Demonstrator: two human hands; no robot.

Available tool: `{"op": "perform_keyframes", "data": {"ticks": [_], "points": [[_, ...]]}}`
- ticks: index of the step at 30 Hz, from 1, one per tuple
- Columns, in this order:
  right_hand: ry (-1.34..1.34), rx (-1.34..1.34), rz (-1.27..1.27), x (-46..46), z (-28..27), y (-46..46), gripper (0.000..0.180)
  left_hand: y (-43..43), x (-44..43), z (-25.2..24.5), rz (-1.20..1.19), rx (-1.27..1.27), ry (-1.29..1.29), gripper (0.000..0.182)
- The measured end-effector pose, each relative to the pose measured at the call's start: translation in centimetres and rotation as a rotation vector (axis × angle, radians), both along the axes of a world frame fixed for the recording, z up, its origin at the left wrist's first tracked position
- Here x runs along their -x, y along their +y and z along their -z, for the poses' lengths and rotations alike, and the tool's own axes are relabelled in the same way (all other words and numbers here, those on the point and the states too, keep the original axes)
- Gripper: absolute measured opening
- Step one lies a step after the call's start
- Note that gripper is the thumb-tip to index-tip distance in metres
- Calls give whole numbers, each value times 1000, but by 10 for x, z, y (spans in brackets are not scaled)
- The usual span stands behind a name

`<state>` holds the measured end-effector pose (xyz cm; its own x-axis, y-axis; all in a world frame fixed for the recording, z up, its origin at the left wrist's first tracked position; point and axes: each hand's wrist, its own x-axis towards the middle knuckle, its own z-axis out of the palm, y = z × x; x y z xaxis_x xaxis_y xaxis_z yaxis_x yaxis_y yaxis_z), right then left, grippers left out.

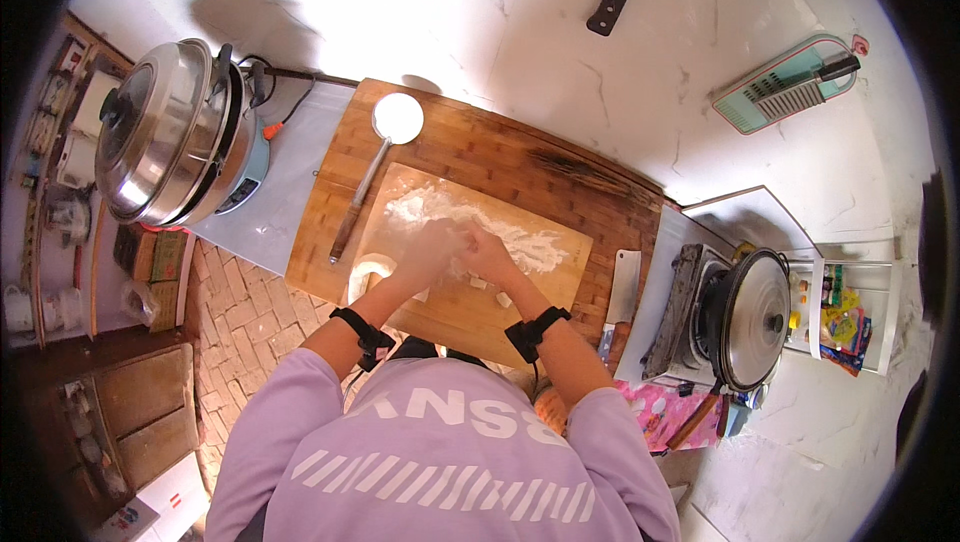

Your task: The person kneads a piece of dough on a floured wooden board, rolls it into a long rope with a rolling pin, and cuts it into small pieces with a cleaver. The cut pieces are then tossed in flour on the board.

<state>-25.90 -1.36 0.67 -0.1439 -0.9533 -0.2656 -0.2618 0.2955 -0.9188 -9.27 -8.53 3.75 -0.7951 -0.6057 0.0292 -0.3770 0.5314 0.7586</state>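
My left hand and my right hand meet over a small wooden board, their fingers close together. The left one is blurred, and whether anything lies between the fingers is hidden. White flour is spread over the board beyond and beside them. A curved roll of dough lies at the board's left edge, near my left forearm. Small pieces of dough sit just below my hands. Farther off, a ladle with a white, round head rests on the larger wooden board.
A cleaver lies at the large board's right side. A lidded steel pot stands on the left, a lidded pan on a stove at the right. Knives and a grater hang on the wall.
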Motion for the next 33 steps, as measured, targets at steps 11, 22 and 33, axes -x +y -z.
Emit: {"op": "perform_keyframes", "data": {"ticks": [11, 22, 33], "points": [[62, 19, 93, 22, -5, 14, 34, 4, 6, 51, -292, -161, 7, 44], [693, 41, -33, 6, -15, 75, 60, 37, 14, 4, -28, 187, -522, 53], [227, 81, 194, 36, -7, 78, 51, 14, 5, 1, -169, 57, -213, 42]]}}
